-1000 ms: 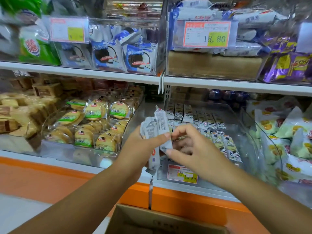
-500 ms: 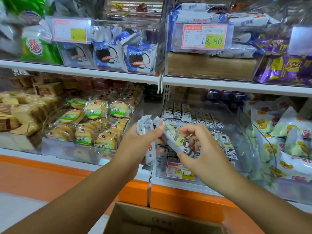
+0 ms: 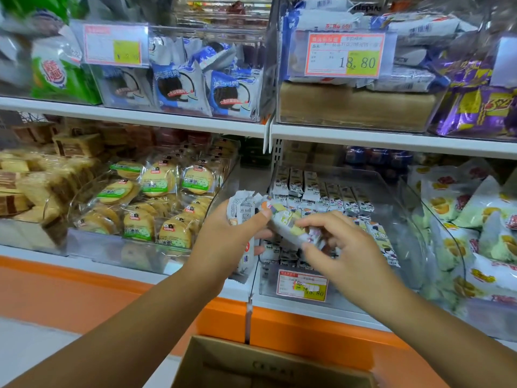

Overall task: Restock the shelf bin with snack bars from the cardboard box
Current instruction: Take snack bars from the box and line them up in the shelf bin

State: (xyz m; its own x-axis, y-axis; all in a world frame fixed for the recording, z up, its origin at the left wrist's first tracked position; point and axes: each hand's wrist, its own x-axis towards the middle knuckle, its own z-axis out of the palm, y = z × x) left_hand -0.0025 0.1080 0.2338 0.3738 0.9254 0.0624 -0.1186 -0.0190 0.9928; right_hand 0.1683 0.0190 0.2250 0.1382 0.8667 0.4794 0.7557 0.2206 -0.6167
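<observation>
Left hand (image 3: 233, 236) clamps a bundle of bars (image 3: 241, 212) before the clear bin (image 3: 267, 278). Right hand (image 3: 345, 249) pinches a single bar (image 3: 286, 224) between thumb and fingers over the bin's rows. If the left grip slackens, bars may fall past the cardboard box (image 3: 251, 365) below.

The orange price tag (image 3: 345, 54) on the upper bin (image 3: 355, 105) reads 18.80 — the small tag (image 3: 302, 284) on the shelf bin (image 3: 268, 278) also shows 18.80.

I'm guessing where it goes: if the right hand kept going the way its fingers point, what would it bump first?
Probably the left hand, which grips a bundle of snack bars; the right hand points leftward at it, though depth is unclear.
</observation>
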